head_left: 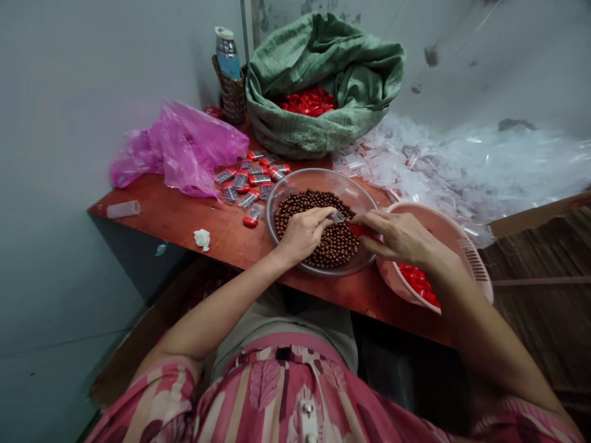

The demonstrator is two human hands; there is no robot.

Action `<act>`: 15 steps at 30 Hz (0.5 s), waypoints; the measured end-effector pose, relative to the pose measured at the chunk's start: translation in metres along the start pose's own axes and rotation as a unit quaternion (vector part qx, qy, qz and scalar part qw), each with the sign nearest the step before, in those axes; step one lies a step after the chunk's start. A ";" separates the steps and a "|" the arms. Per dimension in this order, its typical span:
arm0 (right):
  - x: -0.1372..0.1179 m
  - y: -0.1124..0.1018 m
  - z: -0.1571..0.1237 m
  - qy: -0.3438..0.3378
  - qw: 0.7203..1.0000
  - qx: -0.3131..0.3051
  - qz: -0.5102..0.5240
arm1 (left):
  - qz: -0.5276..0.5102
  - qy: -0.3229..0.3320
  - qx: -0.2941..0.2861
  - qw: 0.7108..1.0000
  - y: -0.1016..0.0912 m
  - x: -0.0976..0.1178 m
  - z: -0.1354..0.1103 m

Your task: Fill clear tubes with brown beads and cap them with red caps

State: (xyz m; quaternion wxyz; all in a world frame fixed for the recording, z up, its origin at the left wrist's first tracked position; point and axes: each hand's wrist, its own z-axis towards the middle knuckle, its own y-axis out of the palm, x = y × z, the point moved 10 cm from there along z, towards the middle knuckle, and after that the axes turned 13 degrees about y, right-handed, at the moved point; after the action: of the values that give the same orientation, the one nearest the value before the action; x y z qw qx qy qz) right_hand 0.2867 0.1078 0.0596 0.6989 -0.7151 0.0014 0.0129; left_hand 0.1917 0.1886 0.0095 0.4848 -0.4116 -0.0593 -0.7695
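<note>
Table point(184, 215): one bead bowl point(295, 184), two hands point(351, 231).

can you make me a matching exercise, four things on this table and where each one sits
Things:
1. brown beads
2. green sack
3. pink bag
4. clear tube

Places:
A. at the back, holding red caps
B. alone near the table's left edge
C. in the glass bowl under both hands
D. crumpled at back left, beside the filled tubes

Pairs: 1-C, 2-A, 3-D, 4-B
</note>
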 end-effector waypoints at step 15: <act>-0.007 -0.013 0.001 -0.017 0.968 0.188 0.168 | -0.088 -0.009 -0.030 0.996 0.010 0.001 -0.001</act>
State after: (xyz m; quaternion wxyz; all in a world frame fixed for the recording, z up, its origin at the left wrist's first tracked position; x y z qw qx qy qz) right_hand 0.2804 0.1090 0.0723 0.8085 -0.5602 0.1115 0.1417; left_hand 0.1987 0.1825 0.0069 0.4023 -0.4257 -0.0766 -0.8069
